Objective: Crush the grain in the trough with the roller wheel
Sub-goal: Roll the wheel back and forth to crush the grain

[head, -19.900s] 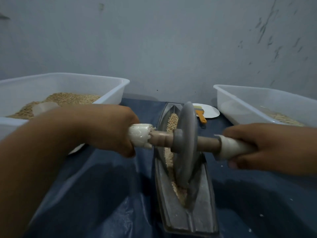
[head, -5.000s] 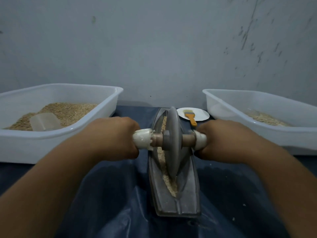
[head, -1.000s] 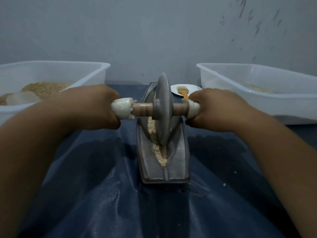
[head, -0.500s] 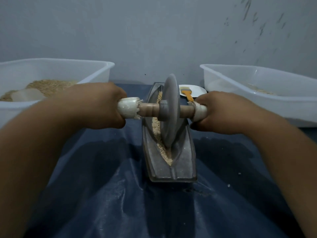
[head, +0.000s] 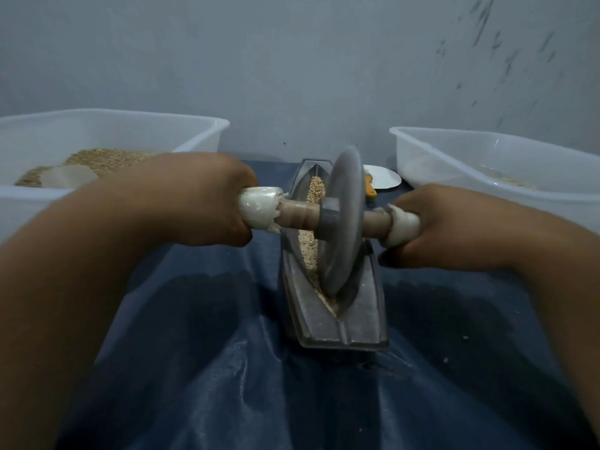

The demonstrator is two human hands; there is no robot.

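Single head-worn view, forward and down, close over trough [head: 337,323].

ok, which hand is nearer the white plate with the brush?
Right. The right hand grips the axle's wrapped end just in front of the white plate. The left hand grips the opposite end, on the far side of the roller wheel.

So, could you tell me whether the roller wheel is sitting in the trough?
In: the roller wheel stands with its lower edge in the trough groove.
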